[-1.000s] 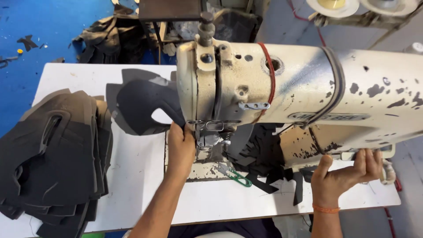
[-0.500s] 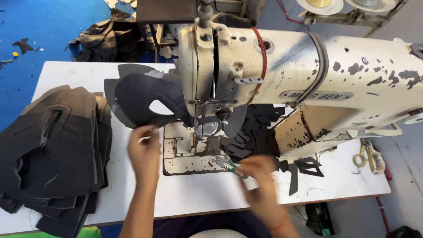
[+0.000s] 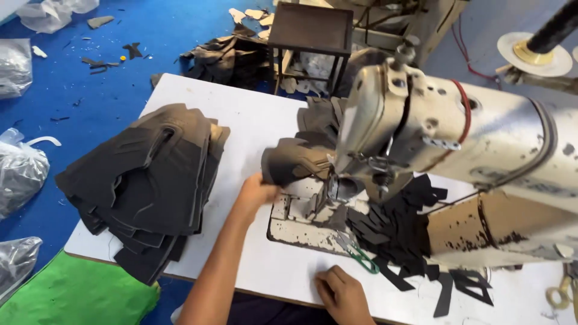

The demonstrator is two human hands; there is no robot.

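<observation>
Fingers [image 3: 260, 182] now gripping dark piece [image 3: 295, 161]

left hand [image 3: 257, 191] extended forward, fingers curled; right hand [image 3: 342, 294] knuckles up, low.

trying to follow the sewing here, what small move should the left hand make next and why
Probably slide the dark cut piece a little further in under the needle area. The left hand grips its edge beside the machine head, while the right hand rests flat on the table, holding nothing.
</observation>
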